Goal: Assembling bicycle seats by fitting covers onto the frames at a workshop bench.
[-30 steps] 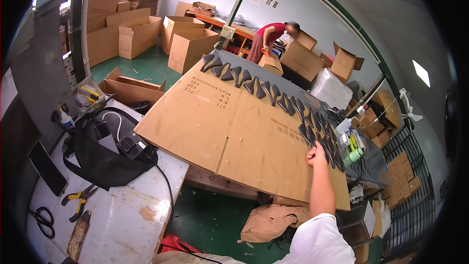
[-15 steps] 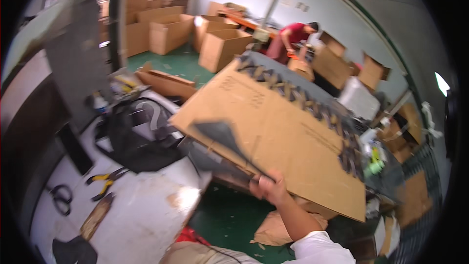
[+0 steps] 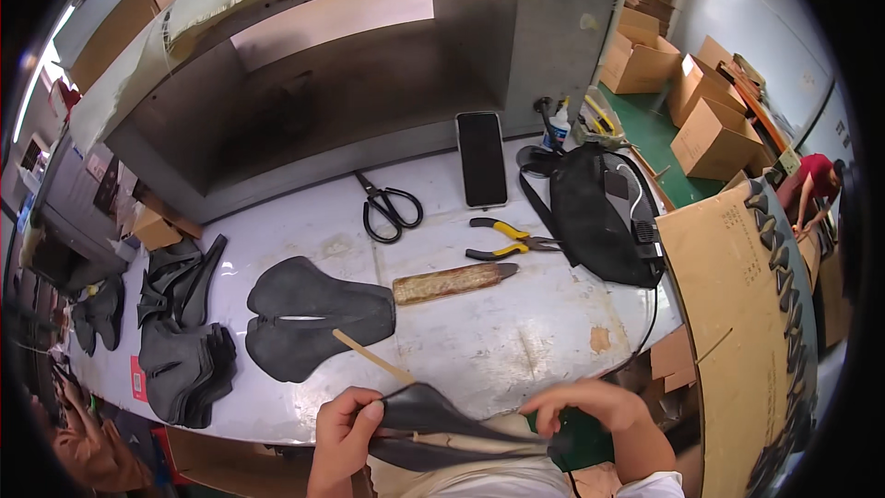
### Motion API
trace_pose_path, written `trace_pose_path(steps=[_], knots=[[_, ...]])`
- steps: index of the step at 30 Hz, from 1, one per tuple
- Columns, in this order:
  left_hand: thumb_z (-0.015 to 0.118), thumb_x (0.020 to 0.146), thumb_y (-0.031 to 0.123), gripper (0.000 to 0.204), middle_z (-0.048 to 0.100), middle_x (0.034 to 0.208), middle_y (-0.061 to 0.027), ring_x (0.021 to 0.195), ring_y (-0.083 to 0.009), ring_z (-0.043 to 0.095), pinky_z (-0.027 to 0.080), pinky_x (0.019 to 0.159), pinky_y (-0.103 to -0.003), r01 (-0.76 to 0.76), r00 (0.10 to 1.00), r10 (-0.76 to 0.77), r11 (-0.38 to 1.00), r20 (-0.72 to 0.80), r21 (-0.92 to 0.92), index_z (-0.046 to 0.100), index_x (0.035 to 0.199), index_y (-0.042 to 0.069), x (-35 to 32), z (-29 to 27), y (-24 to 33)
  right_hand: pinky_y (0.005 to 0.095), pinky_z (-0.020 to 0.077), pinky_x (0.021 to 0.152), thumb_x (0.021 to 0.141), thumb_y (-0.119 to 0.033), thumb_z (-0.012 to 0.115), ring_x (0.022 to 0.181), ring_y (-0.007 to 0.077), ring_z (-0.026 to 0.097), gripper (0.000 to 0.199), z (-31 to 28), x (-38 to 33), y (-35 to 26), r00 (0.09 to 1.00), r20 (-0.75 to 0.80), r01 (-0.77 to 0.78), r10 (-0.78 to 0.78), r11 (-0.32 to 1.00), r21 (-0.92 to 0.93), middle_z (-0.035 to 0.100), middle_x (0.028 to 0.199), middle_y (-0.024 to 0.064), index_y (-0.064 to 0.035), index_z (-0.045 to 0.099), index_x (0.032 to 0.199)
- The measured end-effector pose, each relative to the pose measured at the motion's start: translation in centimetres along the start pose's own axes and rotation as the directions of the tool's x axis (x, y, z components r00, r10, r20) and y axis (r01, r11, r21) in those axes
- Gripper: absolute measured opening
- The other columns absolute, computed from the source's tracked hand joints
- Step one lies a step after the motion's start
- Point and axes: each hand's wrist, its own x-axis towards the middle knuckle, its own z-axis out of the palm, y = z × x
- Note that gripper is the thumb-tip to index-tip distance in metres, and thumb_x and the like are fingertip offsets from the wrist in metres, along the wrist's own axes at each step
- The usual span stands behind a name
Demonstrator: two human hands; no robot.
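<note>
Holding a black leather piece (image 3: 433, 410) at the near edge of the table (image 3: 516, 341): left hand (image 3: 343, 438) has its grip pinched on the piece's left end, right hand (image 3: 590, 406) curls over the right end; can't tell whether that grip closes on it.

Packages: brown cartons (image 3: 696, 101) stacked far right on the green floor; a big flat cardboard sheet (image 3: 737, 332) stands at the right, black cut pieces lined along its edge. Small red label (image 3: 136, 378) near left, beside a stack of black cut pieces (image 3: 184, 360).

On the table: black saddle-shaped piece (image 3: 313, 314) with a wooden stick (image 3: 373, 355) touching it, wooden-handled knife (image 3: 452, 281), yellow pliers (image 3: 507, 240), black scissors (image 3: 392, 207), dark phone (image 3: 482, 159), black bag (image 3: 595, 212). Grey open cabinet (image 3: 350, 83) behind.
</note>
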Motion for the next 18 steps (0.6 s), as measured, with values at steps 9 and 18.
trace_pose_path(steps=[9,18], knots=[[0.067,0.081,0.000,0.011,0.062,0.072,-0.0103,0.059,-0.0213,0.059,0.045,0.056,-0.029,-0.420,0.863,0.245,0.834,0.441,0.358,0.063,0.091,0.000,-0.2,3.4,2.7,0.0228,0.0419,0.061,0.096,-0.028,0.060,0.065,0.0052,0.048,0.029,3.6,9.2,0.2,0.972,-0.054,-0.235,0.229,0.924,-0.301,0.060,0.072,-0.0003,-0.0002,0.067,0.095],[0.059,0.088,0.006,0.007,0.059,0.068,-0.0080,0.059,-0.0134,0.057,0.044,0.055,-0.026,-0.475,0.880,0.427,0.797,0.208,0.373,0.059,0.086,-0.001,-0.7,1.7,0.7,0.0220,0.0378,0.050,0.099,-0.024,0.056,0.056,0.0054,0.049,0.030,-0.8,3.5,2.0,0.645,-0.762,0.001,-0.058,0.997,-0.074,0.057,0.065,-0.0007,-0.0024,0.064,0.079]])
